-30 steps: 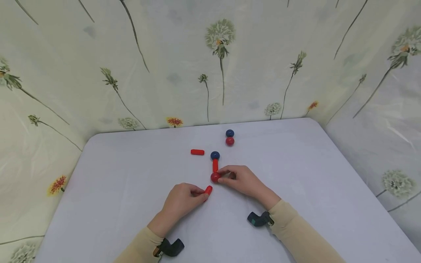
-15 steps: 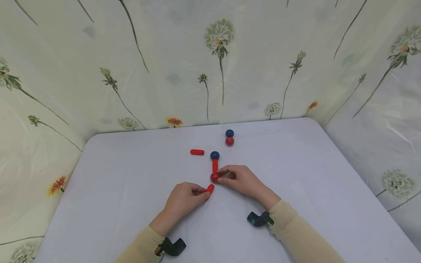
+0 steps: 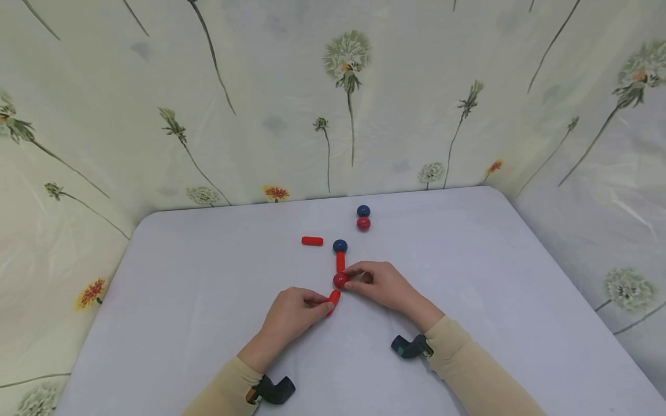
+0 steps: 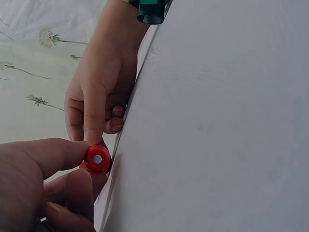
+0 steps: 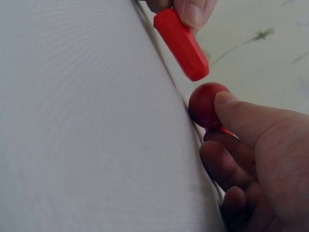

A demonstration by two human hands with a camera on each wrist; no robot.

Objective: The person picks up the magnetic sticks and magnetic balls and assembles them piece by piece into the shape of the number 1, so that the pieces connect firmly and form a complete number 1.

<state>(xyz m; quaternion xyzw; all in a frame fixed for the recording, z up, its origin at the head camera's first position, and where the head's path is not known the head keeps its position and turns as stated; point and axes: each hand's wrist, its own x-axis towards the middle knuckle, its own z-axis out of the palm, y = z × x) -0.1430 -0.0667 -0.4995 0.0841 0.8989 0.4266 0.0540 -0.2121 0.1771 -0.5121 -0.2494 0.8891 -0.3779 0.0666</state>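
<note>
My left hand (image 3: 292,313) pinches a red rod (image 3: 335,297) between thumb and fingers. A round silvery spot shows on the rod's near end (image 4: 105,163) in the left wrist view. My right hand (image 3: 384,284) holds a red ball (image 3: 339,281) with its thumb on one side and fingers about it. Beyond that ball a second red rod (image 3: 340,262) runs to a blue ball (image 3: 340,246), in one line on the table. In the right wrist view, a small gap separates the held rod (image 5: 182,46) from the red ball (image 5: 202,105).
A loose red rod (image 3: 312,241) lies left of the blue ball. Farther back, another blue ball (image 3: 363,211) and red ball (image 3: 363,223) sit together. The white table (image 3: 208,260) meets a flowered cloth (image 3: 260,115) at its back edge.
My left hand has shifted slightly right and forward, bringing the rod's far end closer to the red ball. My right hand has stayed in place on the ball.
</note>
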